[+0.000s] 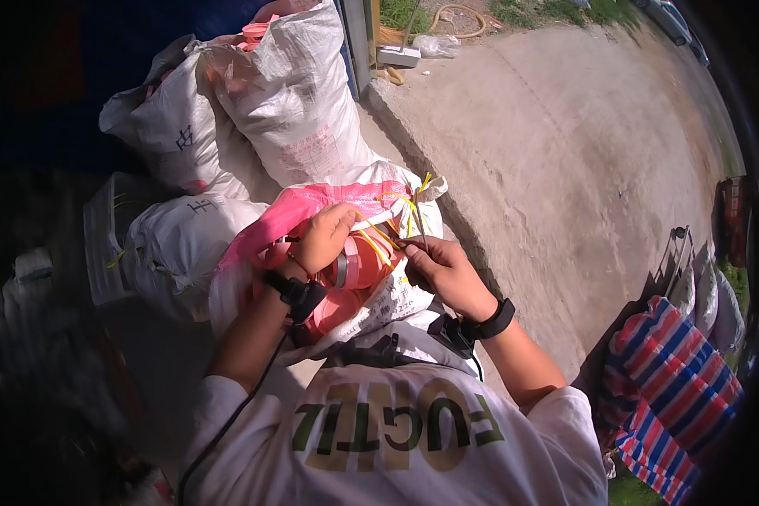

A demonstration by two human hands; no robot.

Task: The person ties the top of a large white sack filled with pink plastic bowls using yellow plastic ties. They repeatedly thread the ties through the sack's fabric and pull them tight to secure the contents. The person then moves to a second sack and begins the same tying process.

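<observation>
Across the mouth of the open sack, which contains pink plastic pieces, yellow strands slant toward its right side, nearest the right hand, apparently pinched closed on them, while the left hand, grip undeterminable, overhangs its left side, filled white sacks standing beyond.

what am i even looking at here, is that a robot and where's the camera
No robot here: just a person's bare left hand and right hand, with black straps around the wrists. The one picture comes from a wide camera worn on the head, looking down. In front is an open sack of pink pieces, with more stuffed sacks beyond. The left hand is at the sack's mouth, its grip hard to tell. The right hand pinches a thin strand near yellow strings.
</observation>
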